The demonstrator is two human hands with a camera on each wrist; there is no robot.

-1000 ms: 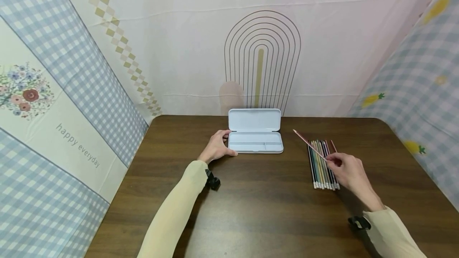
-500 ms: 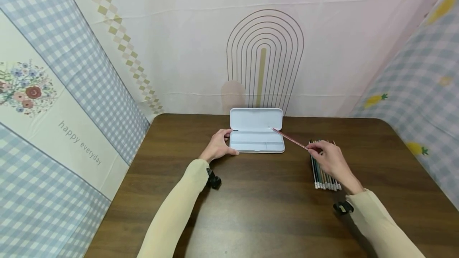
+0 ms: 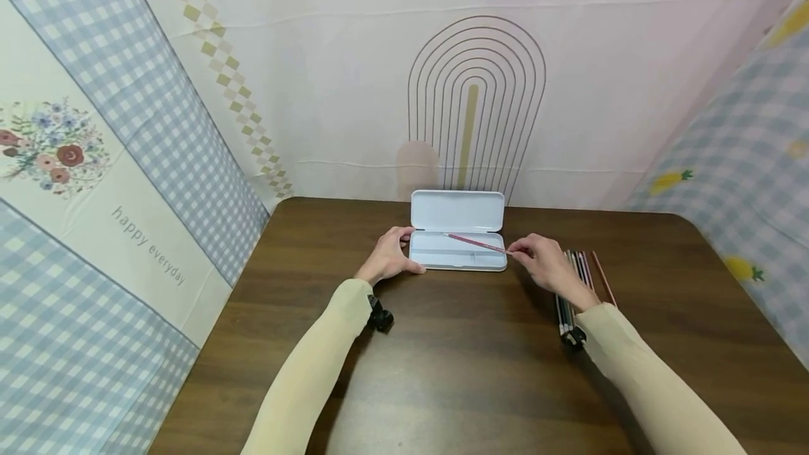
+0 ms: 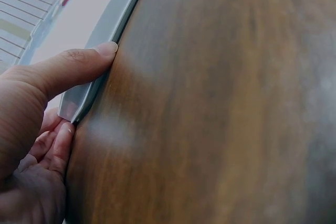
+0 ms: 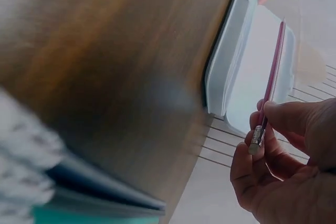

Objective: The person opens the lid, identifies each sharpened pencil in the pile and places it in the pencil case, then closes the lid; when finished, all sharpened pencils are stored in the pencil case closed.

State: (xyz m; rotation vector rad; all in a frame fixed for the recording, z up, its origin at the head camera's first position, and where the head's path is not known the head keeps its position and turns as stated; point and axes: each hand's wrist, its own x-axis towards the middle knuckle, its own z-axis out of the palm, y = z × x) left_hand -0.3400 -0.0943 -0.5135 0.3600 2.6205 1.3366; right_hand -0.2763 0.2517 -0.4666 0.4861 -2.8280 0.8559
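A light blue pencil case (image 3: 456, 210) lies with its lid raised near the table's back edge. My left hand (image 3: 388, 256) holds its left end, and in the left wrist view the thumb (image 4: 73, 66) presses the front edge while the fingers touch the end. A reddish pencil (image 3: 475, 242) slants over the case's tray, its point toward the left. Near the eraser end, my right hand (image 3: 545, 264) pinches it between thumb and fingers, beside the case's right end. The right wrist view shows the pencil's metal band and pale eraser (image 5: 255, 142) clearly.
Several pencils (image 3: 581, 265) lie side by side to the right, partly hidden under my right forearm. One reddish-brown pencil (image 3: 604, 278) lies slightly apart on their right. A patterned cloth (image 3: 347, 90) hangs behind the brown table (image 3: 442, 364).
My right hand has carried the reddish pencil leftward from above the row of pencils to over the case. The left hand stays on the case's left end. The view has shifted slightly.
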